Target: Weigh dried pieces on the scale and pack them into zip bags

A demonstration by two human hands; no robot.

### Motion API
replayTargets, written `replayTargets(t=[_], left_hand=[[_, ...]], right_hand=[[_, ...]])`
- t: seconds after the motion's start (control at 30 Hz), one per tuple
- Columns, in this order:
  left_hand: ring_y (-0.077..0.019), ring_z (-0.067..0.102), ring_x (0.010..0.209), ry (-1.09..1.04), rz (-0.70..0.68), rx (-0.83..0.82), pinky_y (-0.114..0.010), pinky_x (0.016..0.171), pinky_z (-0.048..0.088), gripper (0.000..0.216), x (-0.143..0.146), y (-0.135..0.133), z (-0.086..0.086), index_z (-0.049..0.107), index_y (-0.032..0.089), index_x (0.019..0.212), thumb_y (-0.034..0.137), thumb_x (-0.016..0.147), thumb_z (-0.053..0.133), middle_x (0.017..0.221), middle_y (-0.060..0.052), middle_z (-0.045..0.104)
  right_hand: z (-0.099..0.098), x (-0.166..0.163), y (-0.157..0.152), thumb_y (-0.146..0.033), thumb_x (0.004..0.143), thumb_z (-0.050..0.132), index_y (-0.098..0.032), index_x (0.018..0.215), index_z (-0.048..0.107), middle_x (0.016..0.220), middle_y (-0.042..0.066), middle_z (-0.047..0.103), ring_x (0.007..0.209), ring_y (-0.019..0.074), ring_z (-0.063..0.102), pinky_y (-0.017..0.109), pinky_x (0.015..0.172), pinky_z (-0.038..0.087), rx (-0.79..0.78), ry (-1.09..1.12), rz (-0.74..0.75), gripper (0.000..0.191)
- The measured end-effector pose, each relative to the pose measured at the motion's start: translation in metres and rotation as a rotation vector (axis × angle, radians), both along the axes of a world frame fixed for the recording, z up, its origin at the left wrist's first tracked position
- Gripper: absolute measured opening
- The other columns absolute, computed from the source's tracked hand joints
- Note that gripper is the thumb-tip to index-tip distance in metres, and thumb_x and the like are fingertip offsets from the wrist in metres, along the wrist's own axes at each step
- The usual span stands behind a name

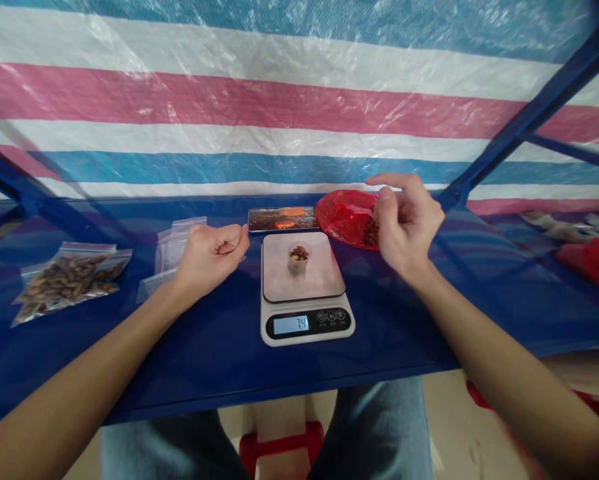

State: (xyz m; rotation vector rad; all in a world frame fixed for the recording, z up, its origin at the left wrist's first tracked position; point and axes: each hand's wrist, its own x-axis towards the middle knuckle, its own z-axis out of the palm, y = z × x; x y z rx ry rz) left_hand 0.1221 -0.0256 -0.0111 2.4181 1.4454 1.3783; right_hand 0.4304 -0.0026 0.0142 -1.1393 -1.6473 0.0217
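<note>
A white kitchen scale point(308, 325) stands in front of me, its display reading 7.4. On its plate sits a small clear cup point(298, 265) with brown, nut-like pieces in it. My left hand point(214, 253) is closed in a fist left of the scale, over some clear zip bags point(172, 250); nothing shows in its fingers. To the right, my right hand point(406, 223) is held beside a red plastic bag point(344, 217) with brown pieces inside. Its thumb and index finger are apart, the other fingers curl inward, and I see nothing held.
Filled zip bags point(74, 277) of brown pieces lie at the left. A phone point(282, 219) lies flat behind the scale. Another red bag point(592, 260) is at the far right. Blue metal braces point(524, 130) flank the blue shelf point(219, 370), with a striped sheet point(259, 100) behind.
</note>
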Motion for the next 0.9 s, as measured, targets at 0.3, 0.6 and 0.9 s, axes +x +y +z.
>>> replayTargets(t=[0.3, 0.6, 0.9], left_hand=[[-0.0173, 0.059, 0.084, 0.034, -0.202, -0.166, -0.031, 0.078, 0.048, 0.014, 0.021, -0.013, 0.010, 0.066, 0.023, 0.099, 0.034, 0.093, 0.071, 0.089, 0.000, 0.064], [-0.0287, 0.054, 0.111, 0.204, -0.251, -0.234, -0.046, 0.097, 0.049, 0.038, 0.039, -0.002, -0.002, 0.075, 0.023, 0.115, 0.047, 0.087, 0.082, 0.116, -0.008, 0.067], [-0.0271, 0.060, 0.110, 0.209, -0.175, -0.081, -0.043, 0.096, 0.051, 0.025, 0.044, -0.008, 0.003, 0.072, 0.019, 0.104, 0.036, 0.088, 0.082, 0.106, -0.006, 0.072]], right_hand=[[0.007, -0.033, -0.014, -0.024, 0.100, 0.064, -0.021, 0.098, 0.076, 0.084, 0.003, 0.067, 0.074, 0.0160, 0.061, 0.030, 0.068, 0.048, -0.096, -0.243, 0.587, 0.013], [0.009, -0.044, -0.010, -0.022, 0.097, 0.071, -0.019, 0.097, 0.082, 0.098, 0.007, 0.071, 0.089, 0.0195, 0.066, 0.031, 0.079, 0.049, -0.226, -0.430, 0.569, 0.011], [0.027, -0.058, -0.016, -0.016, 0.092, 0.073, -0.017, 0.089, 0.078, 0.102, 0.009, 0.074, 0.096, 0.0244, 0.068, 0.035, 0.086, 0.049, -0.328, -0.563, 0.521, 0.006]])
